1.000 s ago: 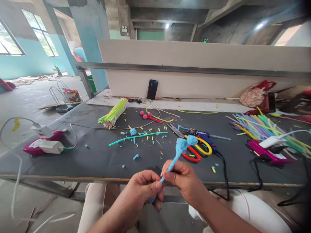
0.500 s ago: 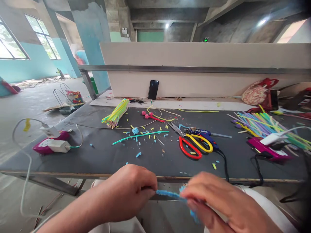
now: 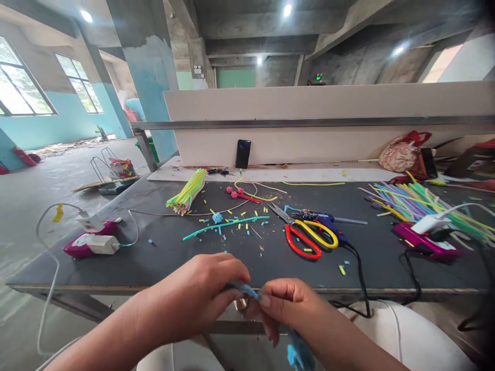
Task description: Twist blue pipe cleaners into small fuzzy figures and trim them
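Blue chenille stem [image 3: 247, 289] is held between both hands, near the front edge of the dark tabletop [image 3: 166, 257]. Left hand [image 3: 201, 293]: fingers curled in, one part of the stem pinched at the fingertips. Right hand [image 3: 296, 306]: stem gripped between thumb and fingers, close to the left hand. A fuzzy blue cluster [image 3: 297, 356] is seen below the right hand; whether it is joined to the pinched stem cannot be told, the link being covered.

Progress, as judged: partly done. A blue cluster is already formed, but the stem is not yet let go, so shaping or joining seems unfinished. How much is left cannot be told.

On the tabletop, a small blue ball [image 3: 217, 218] is set just beside a teal stem [image 3: 226, 225] that is left uncurled. A red stem piece with pink balls [image 3: 235, 194] looks largely made. Scissors [image 3: 291, 221] and a glue gun [image 3: 331, 222] are laid down, held by neither hand. Clipped bits [image 3: 342, 270] are scattered about, so some cutting is done. Plenty of stems are left unworked in the yellow-green bundle [image 3: 189, 190] and the multicolored pile [image 3: 413, 206].
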A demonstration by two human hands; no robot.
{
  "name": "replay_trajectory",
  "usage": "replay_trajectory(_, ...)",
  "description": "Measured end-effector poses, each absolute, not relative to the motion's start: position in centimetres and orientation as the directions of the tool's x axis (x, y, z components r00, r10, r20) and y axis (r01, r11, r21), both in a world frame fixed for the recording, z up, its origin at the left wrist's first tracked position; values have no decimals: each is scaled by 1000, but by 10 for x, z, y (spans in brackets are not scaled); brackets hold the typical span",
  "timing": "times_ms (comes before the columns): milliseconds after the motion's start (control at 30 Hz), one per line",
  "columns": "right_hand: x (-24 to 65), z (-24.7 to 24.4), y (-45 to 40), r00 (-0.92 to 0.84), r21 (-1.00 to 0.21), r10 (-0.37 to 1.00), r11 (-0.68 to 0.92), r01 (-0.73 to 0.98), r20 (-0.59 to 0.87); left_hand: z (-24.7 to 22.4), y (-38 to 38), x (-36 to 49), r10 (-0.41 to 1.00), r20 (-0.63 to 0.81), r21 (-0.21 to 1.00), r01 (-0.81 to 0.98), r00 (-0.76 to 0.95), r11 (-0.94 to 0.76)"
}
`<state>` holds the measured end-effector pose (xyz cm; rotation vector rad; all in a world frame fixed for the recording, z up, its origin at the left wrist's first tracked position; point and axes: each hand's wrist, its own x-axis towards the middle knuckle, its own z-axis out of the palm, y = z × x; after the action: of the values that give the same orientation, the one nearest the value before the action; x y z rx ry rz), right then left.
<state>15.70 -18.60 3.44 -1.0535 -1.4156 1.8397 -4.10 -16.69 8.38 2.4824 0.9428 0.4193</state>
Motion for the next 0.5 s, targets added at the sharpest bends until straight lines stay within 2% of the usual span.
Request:
replay_trajectory(200,161,31,-186,-488,-953,840,-297,-50,-236,70,-166,-49,826,241,642,554,510,-530)
replay_trajectory(400,158,26,-186,-459,-913,851,-368,-174,-255,58,-161,-44,891,266,699,563,367,-441)
replay_trajectory(500,157,25,-186,-418,-912,876,-352,-211,-241,53,-160,-40,909,289,718,561,299,-413)
